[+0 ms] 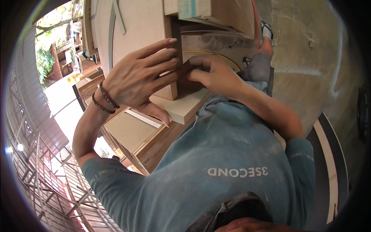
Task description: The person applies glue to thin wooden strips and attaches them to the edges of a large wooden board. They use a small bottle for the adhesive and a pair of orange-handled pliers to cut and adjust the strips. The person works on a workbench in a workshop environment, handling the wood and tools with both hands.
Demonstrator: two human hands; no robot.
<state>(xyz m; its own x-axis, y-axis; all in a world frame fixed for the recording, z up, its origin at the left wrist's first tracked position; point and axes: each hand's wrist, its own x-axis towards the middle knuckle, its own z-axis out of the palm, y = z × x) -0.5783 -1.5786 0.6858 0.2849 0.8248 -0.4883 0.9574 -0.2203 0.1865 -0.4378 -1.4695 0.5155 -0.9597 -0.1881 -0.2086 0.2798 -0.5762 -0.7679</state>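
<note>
My left hand (pixel 145 75), with two beaded bracelets at the wrist, is open. Its fingers stretch over the edge of a pale upright wooden panel (pixel 143 23), and its thumb points down beside a flat board (pixel 189 104). Close to those fingertips is my right hand (pixel 212 75), its fingers bent and closed together at the panel's dark edge. Its fingertips are partly hidden, so what they hold, if anything, does not show. The flat board lies at the foot of the upright panel, just in front of my body.
A box-like wooden piece (pixel 216 15) with a teal stripe stands at the top. Wooden cabinet parts (pixel 135 129) lie at lower left, beside metal scaffolding (pixel 46 162). A red cord (pixel 256 23) runs near a sandalled foot (pixel 266 31) on the concrete floor (pixel 309 50). Striped panels (pixel 328 162) lean at right.
</note>
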